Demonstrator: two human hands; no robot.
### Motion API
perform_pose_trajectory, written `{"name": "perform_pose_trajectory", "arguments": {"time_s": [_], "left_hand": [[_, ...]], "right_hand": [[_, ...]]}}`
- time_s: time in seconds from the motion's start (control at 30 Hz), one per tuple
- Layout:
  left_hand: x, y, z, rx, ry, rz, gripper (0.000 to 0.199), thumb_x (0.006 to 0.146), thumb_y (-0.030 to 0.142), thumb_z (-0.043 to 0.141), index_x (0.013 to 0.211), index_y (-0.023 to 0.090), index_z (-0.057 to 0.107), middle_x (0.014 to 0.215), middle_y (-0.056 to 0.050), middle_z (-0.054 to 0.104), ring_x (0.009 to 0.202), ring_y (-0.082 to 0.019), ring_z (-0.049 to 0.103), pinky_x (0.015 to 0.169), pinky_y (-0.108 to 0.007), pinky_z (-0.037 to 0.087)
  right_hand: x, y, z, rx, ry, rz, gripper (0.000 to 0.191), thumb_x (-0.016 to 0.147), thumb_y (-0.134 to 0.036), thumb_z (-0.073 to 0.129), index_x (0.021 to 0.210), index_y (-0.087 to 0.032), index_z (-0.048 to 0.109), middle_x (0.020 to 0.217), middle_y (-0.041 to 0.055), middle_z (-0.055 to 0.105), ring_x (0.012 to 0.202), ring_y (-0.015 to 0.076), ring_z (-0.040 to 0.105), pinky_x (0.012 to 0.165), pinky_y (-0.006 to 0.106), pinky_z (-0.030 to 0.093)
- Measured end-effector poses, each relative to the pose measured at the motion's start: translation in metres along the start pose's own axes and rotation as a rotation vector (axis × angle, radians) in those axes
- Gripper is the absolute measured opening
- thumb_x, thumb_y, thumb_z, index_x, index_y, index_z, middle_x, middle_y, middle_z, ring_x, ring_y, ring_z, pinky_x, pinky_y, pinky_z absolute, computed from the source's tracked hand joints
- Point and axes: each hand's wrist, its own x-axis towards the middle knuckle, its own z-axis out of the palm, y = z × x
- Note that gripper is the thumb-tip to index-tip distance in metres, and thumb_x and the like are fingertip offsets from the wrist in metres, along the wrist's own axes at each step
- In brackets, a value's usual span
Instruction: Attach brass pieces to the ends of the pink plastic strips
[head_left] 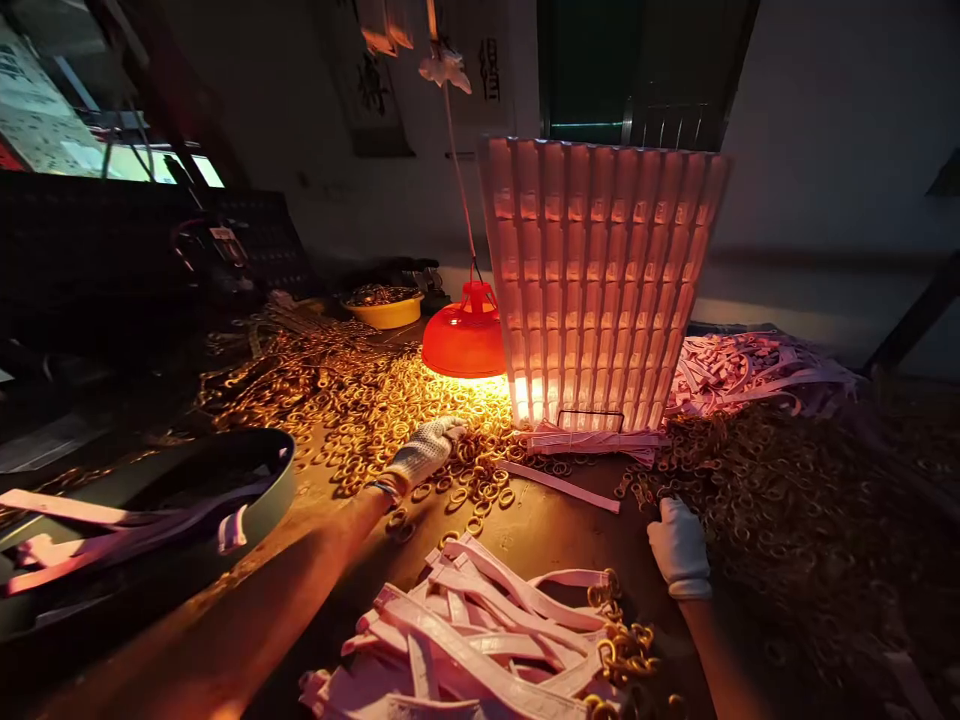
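Observation:
My left hand (426,450), in a whitish knit glove, rests at the edge of a spread of brass-coloured rings (375,420) below the lamp. Its fingers are bent together, and whatever they grip is hidden. To the right, my right hand (679,545), also gloved, is curled closed beside short chain pieces (645,490); I cannot make out what is in it. Between the hands a single pale pink strap (562,487) lies on the dark table (525,530). Nearest me is a heap of pink straps (480,640), some ending in brass rings (626,650).
A lit red lamp (465,340) hangs low beside an upright ribbed panel (600,280). A dark tub (285,480) with straps stands left, a yellow basin (386,312) behind. More pink straps (757,370) and chain pieces (787,490) are piled right.

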Motion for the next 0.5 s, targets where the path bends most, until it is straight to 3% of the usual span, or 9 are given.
{"name": "perform_pose_trajectory", "arguments": {"time_s": [0.13, 0.27, 0.4, 0.5], "left_hand": [[-0.015, 0.016, 0.016, -0.244, -0.022, -0.2, 0.025, 0.094, 0.04, 0.058, 0.089, 0.016, 0.058, 0.062, 0.003, 0.05, 0.046, -0.009, 0.041, 0.044, -0.02, 0.033], [-0.037, 0.034, 0.018, -0.447, -0.054, -0.341, 0.02, 0.093, 0.038, 0.06, 0.09, 0.018, 0.057, 0.056, 0.003, 0.046, 0.043, -0.009, 0.041, 0.041, -0.017, 0.032], [-0.066, 0.058, 0.021, -0.582, -0.144, -0.393, 0.023, 0.09, 0.034, 0.062, 0.099, 0.013, 0.06, 0.058, 0.003, 0.046, 0.042, -0.006, 0.036, 0.038, -0.015, 0.025], [-0.097, 0.08, 0.043, -0.668, -0.318, -0.381, 0.033, 0.085, 0.03, 0.067, 0.11, 0.008, 0.062, 0.063, 0.001, 0.051, 0.044, -0.004, 0.035, 0.039, -0.015, 0.024]], "right_hand": [[0.001, 0.003, 0.003, 0.062, 0.005, 0.028, 0.012, 0.074, -0.007, 0.061, 0.078, -0.017, 0.066, 0.086, 0.0111, 0.072, 0.083, 0.0221, 0.066, 0.073, 0.026, 0.042], [0.007, 0.001, -0.008, 0.146, 0.028, 0.08, 0.009, 0.076, -0.011, 0.061, 0.082, -0.015, 0.067, 0.084, 0.0141, 0.071, 0.083, 0.0254, 0.067, 0.072, 0.028, 0.044], [0.013, -0.01, -0.037, 0.245, 0.044, 0.099, 0.014, 0.08, -0.012, 0.056, 0.087, -0.017, 0.067, 0.074, 0.0097, 0.069, 0.07, 0.0235, 0.065, 0.062, 0.028, 0.04], [0.007, -0.03, -0.07, 0.382, 0.019, 0.02, 0.017, 0.078, -0.009, 0.054, 0.084, -0.02, 0.066, 0.076, 0.008, 0.07, 0.076, 0.0224, 0.067, 0.068, 0.027, 0.044]]}}
